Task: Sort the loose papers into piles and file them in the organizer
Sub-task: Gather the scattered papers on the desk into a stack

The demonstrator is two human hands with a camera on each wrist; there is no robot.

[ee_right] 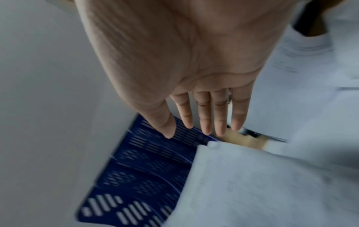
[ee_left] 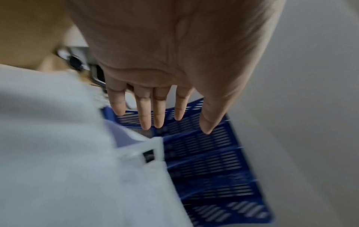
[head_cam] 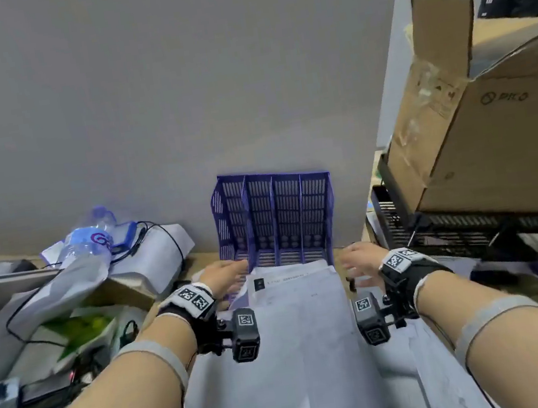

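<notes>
Both hands, left hand (head_cam: 224, 275) and right hand (head_cam: 360, 262), hung fingers straight and empty, flanking the papers (head_cam: 296, 307) whose long axis ran toward the organizer (head_cam: 274, 217) at the table's far edge.

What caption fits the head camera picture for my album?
Two open hands, left hand and right hand, reach either side of loose papers before an empty blue organizer.

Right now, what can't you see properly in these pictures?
- Words on the top paper: head view, too small and blurred.
- Left hand fingertips: head view, blurred by motion; whether they touch the blue organizer is unclear.
- Right hand: head view, fingers smeared by motion.
- Inside the cardboard box: hidden by its own walls and cut off by the right edge.
- Lower papers: covered by the sheets above.
</notes>
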